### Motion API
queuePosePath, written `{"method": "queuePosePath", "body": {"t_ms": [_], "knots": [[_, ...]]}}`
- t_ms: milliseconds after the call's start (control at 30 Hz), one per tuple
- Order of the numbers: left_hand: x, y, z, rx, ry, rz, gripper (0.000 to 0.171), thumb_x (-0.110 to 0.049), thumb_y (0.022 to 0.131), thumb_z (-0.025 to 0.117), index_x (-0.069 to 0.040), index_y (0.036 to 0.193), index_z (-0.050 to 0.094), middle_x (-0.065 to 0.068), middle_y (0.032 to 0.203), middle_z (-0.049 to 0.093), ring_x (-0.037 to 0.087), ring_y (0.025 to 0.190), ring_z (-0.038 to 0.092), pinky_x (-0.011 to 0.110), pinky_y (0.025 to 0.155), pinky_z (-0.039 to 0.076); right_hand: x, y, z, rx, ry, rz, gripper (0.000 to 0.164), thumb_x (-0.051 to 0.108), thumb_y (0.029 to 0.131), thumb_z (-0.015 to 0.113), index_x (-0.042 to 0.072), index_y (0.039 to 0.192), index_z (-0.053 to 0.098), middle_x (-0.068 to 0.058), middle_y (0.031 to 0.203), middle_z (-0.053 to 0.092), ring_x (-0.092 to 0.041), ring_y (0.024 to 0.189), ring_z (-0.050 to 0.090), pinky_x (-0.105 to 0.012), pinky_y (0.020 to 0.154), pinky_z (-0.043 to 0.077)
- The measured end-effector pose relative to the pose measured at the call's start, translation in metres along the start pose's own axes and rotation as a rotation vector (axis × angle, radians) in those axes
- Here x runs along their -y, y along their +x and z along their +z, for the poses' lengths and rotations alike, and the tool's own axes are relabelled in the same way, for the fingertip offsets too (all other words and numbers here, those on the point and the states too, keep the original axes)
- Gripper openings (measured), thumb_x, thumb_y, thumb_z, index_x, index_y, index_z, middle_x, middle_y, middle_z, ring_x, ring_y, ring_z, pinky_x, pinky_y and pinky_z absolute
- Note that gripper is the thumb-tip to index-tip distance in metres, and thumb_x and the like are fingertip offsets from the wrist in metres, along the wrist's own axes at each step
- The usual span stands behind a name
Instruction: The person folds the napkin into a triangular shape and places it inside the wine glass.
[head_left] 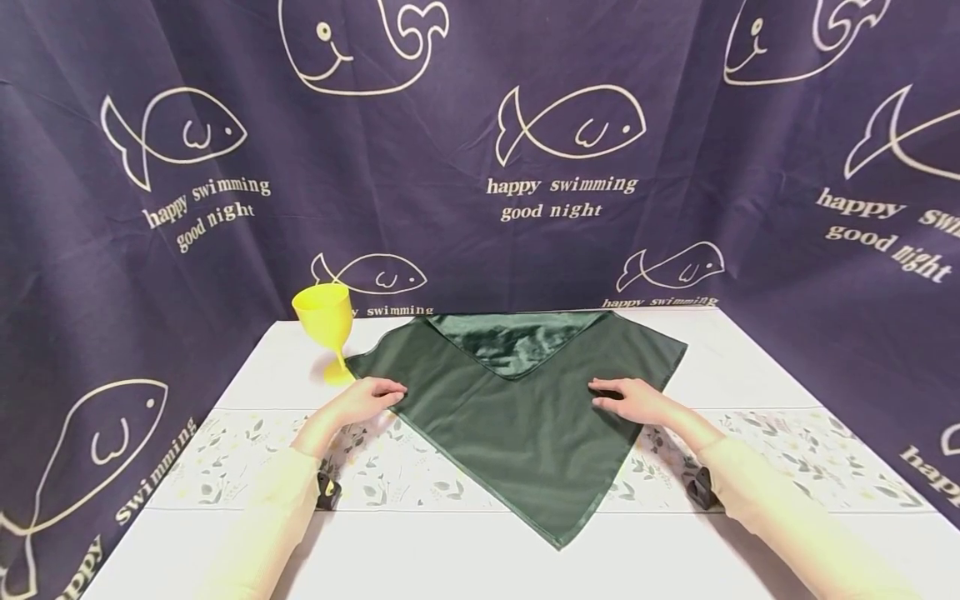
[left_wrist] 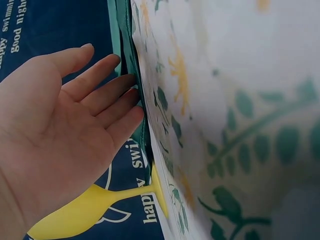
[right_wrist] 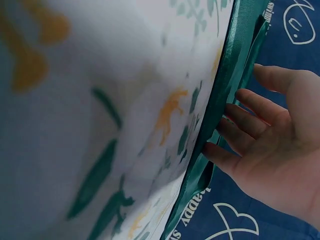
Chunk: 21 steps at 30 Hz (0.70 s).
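Note:
A dark green cloth [head_left: 517,442] lies spread on the table like a diamond, one corner pointing towards me. Its far corner is folded over the middle and shows a shinier satin side [head_left: 517,342]. My left hand [head_left: 367,400] rests with its fingertips at the cloth's left edge. Over the right part of the cloth is my right hand [head_left: 633,400], fingers loosely extended. In the left wrist view the left hand [left_wrist: 75,110] has its palm showing and fingers slightly bent, fingertips right at the green edge. The right hand [right_wrist: 272,135] looks much the same in the right wrist view.
A yellow plastic goblet [head_left: 326,317] stands at the back left, its base close to the cloth's left corner and just beyond my left hand. The white table [head_left: 420,550] carries a leaf-patterned band. Dark blue curtains [head_left: 465,167] with fish drawings hang around the back and sides.

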<state>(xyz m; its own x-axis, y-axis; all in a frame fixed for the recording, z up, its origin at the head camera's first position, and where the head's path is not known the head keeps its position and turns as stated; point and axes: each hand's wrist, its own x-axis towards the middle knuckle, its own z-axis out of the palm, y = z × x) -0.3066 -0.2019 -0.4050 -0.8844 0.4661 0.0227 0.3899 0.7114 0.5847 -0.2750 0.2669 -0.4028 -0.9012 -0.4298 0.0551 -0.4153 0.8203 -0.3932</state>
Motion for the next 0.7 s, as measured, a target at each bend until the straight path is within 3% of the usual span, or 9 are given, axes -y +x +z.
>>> {"method": "queuePosePath", "body": {"t_ms": [433, 700], "knots": [[-0.0018, 0.0003, -0.0013, 0.051, -0.003, -0.007, 0.035, -0.021, 0.097, 0.05, 0.0, 0.123, 0.06, 0.022, 0.134, 0.051, 0.038, 0.126, 0.046, 0.049, 0.104, 0.038, -0.0019, 0.0019, -0.0016, -0.02, 0.009, 0.004, 0.042, 0.025, 0.095, 0.055, -0.002, 0.127, 0.056, -0.023, 0.133, 0.052, -0.046, 0.123, 0.044, -0.055, 0.099, 0.039], [-0.0012, -0.0002, -0.0012, 0.091, -0.042, -0.03, 0.043, -0.024, 0.098, 0.049, 0.003, 0.132, 0.05, 0.027, 0.142, 0.038, 0.041, 0.129, 0.04, 0.051, 0.105, 0.035, 0.0007, 0.0024, -0.0017, -0.029, 0.013, 0.004, 0.041, 0.024, 0.095, 0.056, -0.002, 0.126, 0.057, -0.023, 0.132, 0.052, -0.045, 0.122, 0.046, -0.055, 0.099, 0.039]]}}
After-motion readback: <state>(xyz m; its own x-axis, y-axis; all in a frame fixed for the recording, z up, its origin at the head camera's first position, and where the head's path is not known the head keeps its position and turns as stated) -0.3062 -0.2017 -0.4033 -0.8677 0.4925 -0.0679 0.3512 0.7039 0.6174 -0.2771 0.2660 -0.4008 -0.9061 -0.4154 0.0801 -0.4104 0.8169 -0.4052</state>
